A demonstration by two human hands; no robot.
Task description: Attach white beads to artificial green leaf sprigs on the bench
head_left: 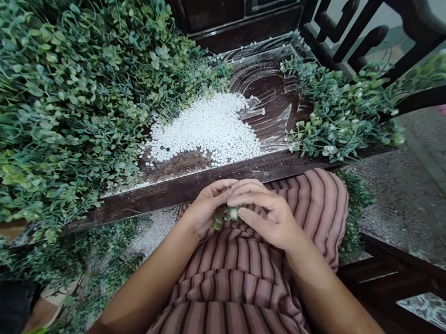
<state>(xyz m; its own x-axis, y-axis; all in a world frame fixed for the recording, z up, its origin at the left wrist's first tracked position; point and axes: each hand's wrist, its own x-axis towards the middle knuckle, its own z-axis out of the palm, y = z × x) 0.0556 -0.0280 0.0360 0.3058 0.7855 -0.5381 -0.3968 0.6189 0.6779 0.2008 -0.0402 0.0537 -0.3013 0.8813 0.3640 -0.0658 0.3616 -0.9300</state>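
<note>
Above my lap, my left hand (pixel 206 206) is closed on a small sprig of artificial leaves (pixel 218 224), most of it hidden by the fingers. My right hand (pixel 264 210) meets it from the other side, its fingers bent over the top and its thumb close under a short pale piece (pixel 234 214) at the sprig. Both sets of fingertips come together there, and what lies between them is partly hidden. Just beyond my hands, a heap of small white beads (pixel 212 126) is spread on the dark wooden seat (pixel 261 164).
A large mass of artificial greenery (pixel 73 70) covers the seat's left part. A smaller bunch of leafy stems (pixel 336 117) lies at its right end. Carved dark wood (pixel 346 28) rises behind. A dark wooden frame (pixel 406 292) stands at right. Another person's foot (pixel 51 301) shows lower left.
</note>
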